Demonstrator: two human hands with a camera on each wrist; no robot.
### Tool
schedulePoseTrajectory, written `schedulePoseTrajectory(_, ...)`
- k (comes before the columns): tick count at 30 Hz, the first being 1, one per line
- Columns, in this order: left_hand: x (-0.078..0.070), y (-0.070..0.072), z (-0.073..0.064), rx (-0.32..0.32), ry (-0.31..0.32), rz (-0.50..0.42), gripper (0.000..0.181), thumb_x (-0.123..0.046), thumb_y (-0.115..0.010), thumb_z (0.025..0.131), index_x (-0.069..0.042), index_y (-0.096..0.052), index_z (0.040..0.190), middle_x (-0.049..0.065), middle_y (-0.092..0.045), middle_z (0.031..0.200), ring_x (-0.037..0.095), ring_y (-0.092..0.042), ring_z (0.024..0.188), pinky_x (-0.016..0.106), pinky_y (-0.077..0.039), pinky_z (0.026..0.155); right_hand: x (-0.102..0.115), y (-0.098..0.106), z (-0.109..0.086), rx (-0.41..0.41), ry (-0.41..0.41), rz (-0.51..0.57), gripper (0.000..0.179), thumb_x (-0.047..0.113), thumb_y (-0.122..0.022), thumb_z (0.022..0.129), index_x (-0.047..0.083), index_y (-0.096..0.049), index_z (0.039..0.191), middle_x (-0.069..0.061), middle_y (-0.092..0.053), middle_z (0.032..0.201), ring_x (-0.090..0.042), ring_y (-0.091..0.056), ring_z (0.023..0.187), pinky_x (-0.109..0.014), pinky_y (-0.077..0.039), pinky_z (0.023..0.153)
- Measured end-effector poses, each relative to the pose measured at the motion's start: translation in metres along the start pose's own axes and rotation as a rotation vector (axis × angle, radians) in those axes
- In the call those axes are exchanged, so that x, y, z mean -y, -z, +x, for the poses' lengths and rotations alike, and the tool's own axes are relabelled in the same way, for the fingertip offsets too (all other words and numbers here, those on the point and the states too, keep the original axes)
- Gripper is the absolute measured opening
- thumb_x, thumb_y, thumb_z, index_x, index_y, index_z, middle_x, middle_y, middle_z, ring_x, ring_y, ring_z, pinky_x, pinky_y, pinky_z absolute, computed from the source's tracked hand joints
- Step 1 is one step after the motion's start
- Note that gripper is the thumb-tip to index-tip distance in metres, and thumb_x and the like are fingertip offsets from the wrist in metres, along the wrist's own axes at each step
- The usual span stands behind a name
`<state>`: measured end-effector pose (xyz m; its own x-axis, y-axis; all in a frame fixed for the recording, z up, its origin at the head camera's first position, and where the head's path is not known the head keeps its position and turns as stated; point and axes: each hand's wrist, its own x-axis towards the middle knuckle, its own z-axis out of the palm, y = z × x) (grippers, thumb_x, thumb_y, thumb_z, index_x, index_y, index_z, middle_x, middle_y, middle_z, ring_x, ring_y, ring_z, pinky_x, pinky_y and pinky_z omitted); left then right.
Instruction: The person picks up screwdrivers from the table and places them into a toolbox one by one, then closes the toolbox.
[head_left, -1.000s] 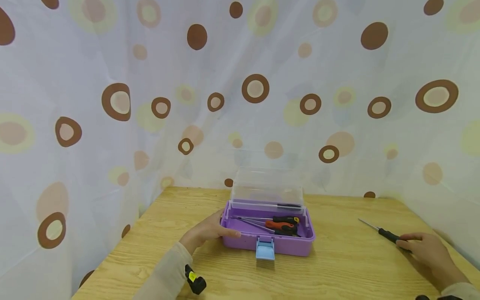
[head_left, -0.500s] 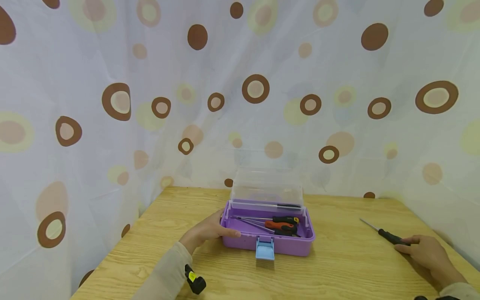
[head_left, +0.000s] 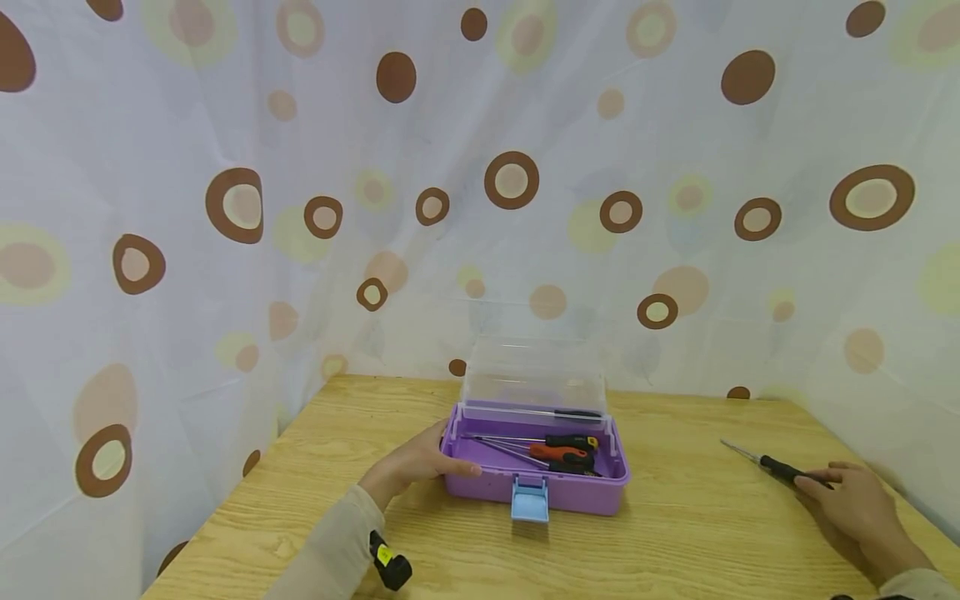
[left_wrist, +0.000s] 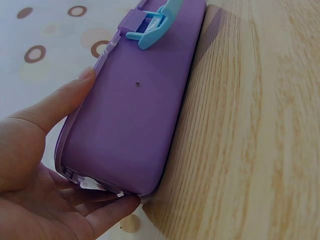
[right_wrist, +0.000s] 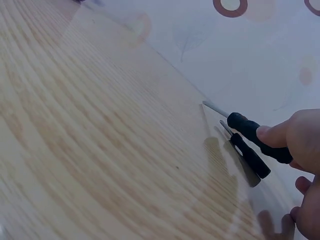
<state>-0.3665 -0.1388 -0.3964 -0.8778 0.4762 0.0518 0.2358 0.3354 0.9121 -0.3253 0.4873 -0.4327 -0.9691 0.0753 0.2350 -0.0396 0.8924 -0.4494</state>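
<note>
My left hand (head_left: 420,461) holds the left end of a purple toolbox (head_left: 577,497), thumb over the front rim and fingers at the end wall. In the left wrist view, the box's front wall (left_wrist: 127,120) and blue latch (left_wrist: 157,25) show. On the right, my right hand (head_left: 855,504) pinches the black handle of a screwdriver (head_left: 780,469). The right wrist view shows this screwdriver (right_wrist: 250,131) raised a little, with a second black-handled screwdriver (right_wrist: 251,157) lying beneath it on the table. The lower fingers of that hand are partly out of view.
Several screwdrivers lie inside the box, one with a red-and-black handle (head_left: 558,453). The clear lid (head_left: 532,375) stands raised at the back. A wooden table (head_left: 675,533) carries everything, and a dotted curtain (head_left: 450,125) hangs behind and at the sides.
My right hand's fingers have shifted on the black screwdriver handle, and the screwdriver has come up slightly. The left hand and the toolbox have stayed in place.
</note>
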Motion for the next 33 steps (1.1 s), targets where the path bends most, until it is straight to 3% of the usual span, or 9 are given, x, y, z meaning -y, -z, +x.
schedulePoseTrajectory(7, 0.000, 0.000, 0.001, -0.006, 0.010, 0.007, 0.107, -0.035, -0.088, 0.083, -0.010, -0.023, 0.164, 0.017, -0.042, 0.157, 0.036, -0.044, 0.138, 0.057, -0.027, 0.118, 0.004, -0.003, 0.001, -0.129, -0.025, 0.116, 0.058, 0.036, -0.053, 0.109, -0.020, -0.062, 0.120, -0.052, -0.029, 0.141, -0.072, -0.025, 0.127, -0.078, -0.026, 0.101)
schedulePoseTrajectory(11, 0.000, 0.001, 0.000, -0.005, 0.008, 0.008, 0.108, -0.035, -0.088, 0.083, -0.011, -0.022, 0.164, 0.017, -0.042, 0.157, 0.036, -0.044, 0.137, 0.057, -0.027, 0.118, 0.007, -0.002, 0.002, -0.074, -0.078, 0.227, 0.073, 0.048, -0.046, 0.109, -0.022, -0.055, 0.129, -0.047, -0.017, 0.153, -0.070, -0.012, 0.136, -0.079, -0.017, 0.105)
schedulePoseTrajectory(16, 0.000, 0.001, 0.000, 0.003, -0.009, 0.003, 0.107, -0.034, -0.089, 0.082, -0.010, -0.024, 0.164, 0.018, -0.044, 0.156, 0.035, -0.045, 0.137, 0.055, -0.028, 0.118, 0.011, 0.001, 0.002, -0.040, -0.126, 0.301, 0.085, 0.056, -0.041, 0.108, -0.023, -0.045, 0.138, -0.043, -0.007, 0.158, -0.067, -0.002, 0.140, -0.080, -0.015, 0.105)
schedulePoseTrajectory(23, 0.000, 0.000, 0.000, 0.012, -0.016, 0.003, 0.106, -0.034, -0.088, 0.083, -0.011, -0.024, 0.164, 0.017, -0.044, 0.156, 0.035, -0.046, 0.136, 0.055, -0.028, 0.118, 0.016, 0.005, 0.001, -0.079, -0.080, 0.307, 0.079, 0.050, -0.045, 0.109, -0.024, -0.043, 0.137, -0.040, -0.013, 0.159, -0.067, -0.006, 0.140, -0.081, -0.018, 0.103)
schedulePoseTrajectory(28, -0.001, 0.001, -0.002, -0.004, -0.007, 0.018, 0.104, -0.033, -0.089, 0.083, -0.011, -0.026, 0.163, 0.017, -0.045, 0.155, 0.035, -0.046, 0.135, 0.055, -0.028, 0.118, 0.022, 0.008, 0.003, -0.027, -0.129, 0.411, 0.086, 0.054, -0.046, 0.107, -0.025, -0.038, 0.141, -0.035, -0.004, 0.163, -0.065, -0.001, 0.143, -0.080, -0.017, 0.105)
schedulePoseTrajectory(33, -0.001, 0.001, -0.002, 0.002, -0.018, 0.005, 0.105, -0.031, -0.088, 0.083, -0.011, -0.024, 0.164, 0.018, -0.044, 0.155, 0.035, -0.046, 0.136, 0.054, -0.028, 0.118, 0.027, 0.010, 0.004, -0.008, -0.128, 0.425, 0.088, 0.055, -0.046, 0.107, -0.025, -0.037, 0.141, -0.035, -0.003, 0.164, -0.064, 0.000, 0.143, -0.080, -0.021, 0.104)
